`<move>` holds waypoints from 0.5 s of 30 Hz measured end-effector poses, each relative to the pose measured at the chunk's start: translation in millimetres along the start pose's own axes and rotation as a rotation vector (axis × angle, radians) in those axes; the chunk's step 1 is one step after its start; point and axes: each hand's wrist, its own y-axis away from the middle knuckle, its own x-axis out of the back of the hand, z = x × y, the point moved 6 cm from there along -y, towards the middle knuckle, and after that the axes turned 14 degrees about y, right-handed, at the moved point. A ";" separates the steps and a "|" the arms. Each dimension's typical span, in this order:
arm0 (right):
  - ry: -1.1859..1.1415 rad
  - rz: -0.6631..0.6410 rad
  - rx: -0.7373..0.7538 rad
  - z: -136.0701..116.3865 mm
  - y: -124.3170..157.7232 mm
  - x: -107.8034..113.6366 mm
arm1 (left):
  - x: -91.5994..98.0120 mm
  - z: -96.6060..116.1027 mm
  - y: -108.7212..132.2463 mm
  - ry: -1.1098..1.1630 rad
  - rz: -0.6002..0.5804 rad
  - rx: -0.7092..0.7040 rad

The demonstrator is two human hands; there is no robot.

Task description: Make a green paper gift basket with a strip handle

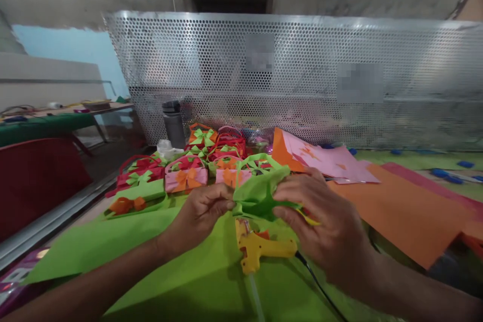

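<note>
A small light-green felt bag [260,191] is held up between my hands, its folded opening facing me. My left hand [206,209] pinches its left end between thumb and fingers. On the other side, my right hand [320,216] grips the bag's right edge, fingers behind and thumb in front. A yellow strip [310,218] shows beside the right thumb; I cannot tell what it belongs to. Just below the bag lies a yellow glue gun [266,247] on its side, with a clear glue stick [256,294] sticking out and a black cord running off to the lower right.
Several small felt bags with bows [186,176] stand in rows behind my hands. A dark bottle [174,123] is at the back left. Orange felt sheets [403,206] and pink sheets [320,156] lie on the right, green felt [94,236] on the left. A perforated metal screen [226,75] closes off the back.
</note>
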 end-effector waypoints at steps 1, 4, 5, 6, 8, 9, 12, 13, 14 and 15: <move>-0.009 0.034 -0.057 7.1 -2.6 4.8 | 1.8 -1.3 -0.6 0.030 -0.008 0.010; -0.044 0.071 -0.238 31.6 -8.7 11.3 | 9.3 -17.1 0.0 0.187 -0.006 0.093; -0.073 0.059 -0.278 38.7 -10.3 10.5 | 12.1 -25.6 0.7 0.270 0.008 0.136; -0.117 0.042 -0.298 44.3 -11.8 8.6 | 15.0 -34.6 1.6 0.371 0.031 0.178; -0.198 0.007 -0.321 52.8 -14.0 3.2 | 17.1 -54.8 3.9 0.597 0.072 0.327; -0.233 -0.013 -0.329 55.8 -14.7 0.0 | 18.1 -59.7 3.8 0.634 0.082 0.339; -0.328 -0.097 -0.366 61.7 -15.3 -11.7 | 19.0 -66.1 1.9 0.710 0.114 0.366; -0.364 -0.127 -0.381 62.8 -14.9 -15.7 | 19.0 -66.0 1.2 0.733 0.127 0.370; -0.400 -0.158 -0.398 63.6 -14.1 -19.7 | 19.0 -65.8 0.8 0.764 0.144 0.379; -0.433 -0.188 -0.414 64.0 -13.0 -23.7 | 18.4 -65.5 0.6 0.801 0.155 0.392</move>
